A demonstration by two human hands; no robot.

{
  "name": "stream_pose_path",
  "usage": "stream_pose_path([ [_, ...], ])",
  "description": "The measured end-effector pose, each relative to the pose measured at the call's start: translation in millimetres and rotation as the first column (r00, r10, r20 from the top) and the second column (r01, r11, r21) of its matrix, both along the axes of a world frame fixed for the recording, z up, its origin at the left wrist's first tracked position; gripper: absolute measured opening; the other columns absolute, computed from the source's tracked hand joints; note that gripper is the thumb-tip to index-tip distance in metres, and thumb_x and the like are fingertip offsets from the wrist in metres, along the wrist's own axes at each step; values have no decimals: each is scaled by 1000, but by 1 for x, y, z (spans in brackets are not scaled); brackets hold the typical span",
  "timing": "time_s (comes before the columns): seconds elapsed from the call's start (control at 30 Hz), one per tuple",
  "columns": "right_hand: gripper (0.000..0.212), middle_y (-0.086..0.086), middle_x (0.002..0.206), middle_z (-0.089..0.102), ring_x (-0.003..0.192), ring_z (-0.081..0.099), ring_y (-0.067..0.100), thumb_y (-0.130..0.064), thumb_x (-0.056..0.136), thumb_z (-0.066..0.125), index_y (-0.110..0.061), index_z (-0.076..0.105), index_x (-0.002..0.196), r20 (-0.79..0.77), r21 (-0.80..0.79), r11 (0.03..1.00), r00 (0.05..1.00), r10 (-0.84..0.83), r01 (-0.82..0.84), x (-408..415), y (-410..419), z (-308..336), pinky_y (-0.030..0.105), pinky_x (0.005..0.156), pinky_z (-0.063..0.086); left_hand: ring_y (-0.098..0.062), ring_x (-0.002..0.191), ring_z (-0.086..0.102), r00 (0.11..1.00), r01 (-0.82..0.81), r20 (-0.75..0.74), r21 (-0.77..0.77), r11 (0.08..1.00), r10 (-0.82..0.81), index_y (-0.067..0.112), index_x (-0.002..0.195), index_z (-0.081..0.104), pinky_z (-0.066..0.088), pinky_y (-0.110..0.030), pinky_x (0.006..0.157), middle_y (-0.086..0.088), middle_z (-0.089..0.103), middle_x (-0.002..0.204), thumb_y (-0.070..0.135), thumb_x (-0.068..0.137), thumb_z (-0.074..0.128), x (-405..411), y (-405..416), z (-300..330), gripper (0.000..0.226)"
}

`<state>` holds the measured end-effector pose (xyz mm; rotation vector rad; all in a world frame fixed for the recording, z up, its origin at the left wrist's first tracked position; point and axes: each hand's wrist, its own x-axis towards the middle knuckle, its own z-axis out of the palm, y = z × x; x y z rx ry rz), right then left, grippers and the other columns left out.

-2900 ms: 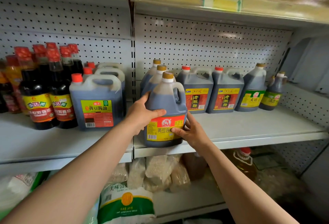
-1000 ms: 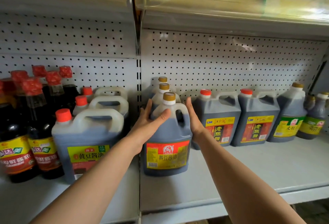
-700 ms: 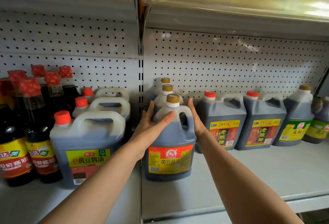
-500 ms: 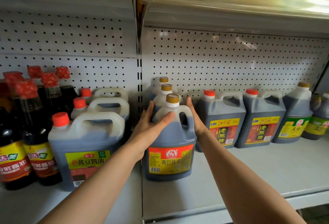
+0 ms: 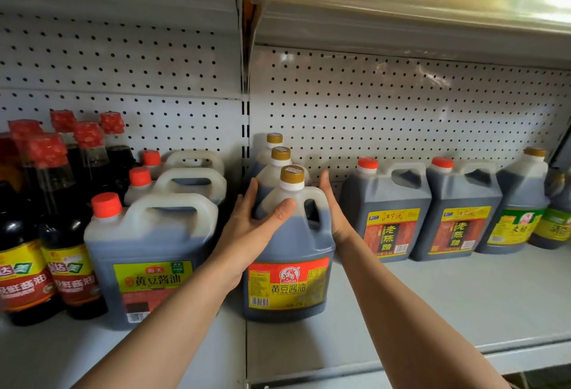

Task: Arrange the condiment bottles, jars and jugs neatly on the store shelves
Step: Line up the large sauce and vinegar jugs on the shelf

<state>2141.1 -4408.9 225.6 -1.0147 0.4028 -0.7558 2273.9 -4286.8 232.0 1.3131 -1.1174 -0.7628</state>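
I had both hands on the front gold-capped jug, which stood upright on the shelf at the head of a file of three like jugs running straight back toward the pegboard. My left hand lay against the jug's left shoulder, fingers fairly straight and reaching past toward the second gold-capped jug behind it, thumb laid across the front of the shoulder below the neck. My right hand pressed flat against the jug's right side by the handle, fingers extended upward and together. Neither hand curled round anything; the jug sat squeezed between the two palms.

What mattered was this: the jug's long axis ran vertical, and it lay directly between my hands, slightly nearer the left palm's heel than the right's. The row's line ran away from both wrists, front to back. To the left of my left hand, just beside it, stood the red-capped jug; to the right of my right hand, a small gap off, stood the vinegar jug.

I judged the next move to be a short push or twist away from me, squaring the label forward and closing it up against the jug behind. With open palms only, I reckoned, the jug might turn if one side pushed harder.
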Motion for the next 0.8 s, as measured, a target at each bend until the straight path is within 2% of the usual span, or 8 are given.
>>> stream_pose_path([
  [0.13, 81, 7, 85, 75, 81, 73, 14, -69, 98, 20, -16, 80, 87, -23, -24, 999, 999, 33, -34, 0, -5, 0, 24, 69, 57, -9, 145, 32, 1000, -12, 11, 3, 1000, 12, 55, 149, 21, 30, -42, 119, 11, 31, 159, 95, 34, 65, -1, 1, 0, 129],
  [0.23, 77, 19, 107, 64, 97, 64, 24, -67, 98, 22, -4, 59, 120, -56, -38, 999, 998, 32, -35, 4, -10, 3, 32, 83, 55, -10, 144, 34, 1000, -24, 19, 2, 1000, 24, 55, 149, 21, 31, -41, 118, 12, 33, 158, 95, 35, 65, 0, -1, 3, 129],
  [0.3, 75, 19, 110, 57, 100, 58, 25, -68, 97, 23, -5, 50, 126, -66, -32, 999, 998, 26, -28, 9, -10, 5, 34, 88, 50, -9, 143, 34, 998, -40, 56, 11, 999, 39, 54, 150, 20, 31, -41, 118, 12, 33, 158, 92, 41, 63, 2, -2, 4, 123],
  [0.37, 74, 17, 104, 60, 96, 59, 24, -70, 94, 25, -6, 53, 120, -44, -8, 1000, 999, 26, -26, 12, -9, 5, 34, 87, 51, -9, 143, 34, 996, -47, 79, 11, 999, 46, 54, 150, 20, 31, -41, 118, 13, 34, 157, 91, 45, 63, 4, -2, 2, 119],
  [0.5, 73, 11, 83, 72, 79, 71, 19, -70, 93, 29, -10, 71, 95, 20, 8, 1000, 1000, 0, -1, 11, -9, 0, 26, 70, 58, -8, 143, 34, 997, -45, 62, -9, 999, 46, 53, 150, 22, 31, -41, 118, 14, 36, 156, 89, 47, 65, 5, -2, -2, 117],
  [0.57, 77, 11, 84, 75, 79, 73, 19, -70, 94, 27, -13, 77, 89, 27, 17, 1000, 1000, -6, 5, 11, -9, -1, 27, 68, 58, -9, 144, 33, 996, -54, 64, -8, 999, 54, 53, 150, 22, 31, -41, 119, 12, 35, 157, 90, 47, 64, 4, -2, -3, 118],
  [0.67, 78, 11, 88, 76, 83, 74, 19, -71, 95, 26, -13, 79, 92, 37, 37, 999, 999, -15, 13, 10, -9, 2, 28, 69, 58, -11, 143, 35, 994, -77, 73, -3, 997, 77, 53, 150, 21, 32, -41, 118, 10, 35, 157, 88, 47, 63, 3, -3, 0, 117],
  [0.8, 86, 2, 75, 75, 74, 73, 12, -72, 97, 18, -17, 81, 76, 27, 18, 1000, 1000, -7, 7, 5, -7, 1, 23, 65, 57, -12, 142, 36, 993, -93, 81, 16, 996, 91, 52, 152, 20, 33, -41, 117, 10, 33, 158, 88, 45, 63, 4, -1, 2, 121],
])
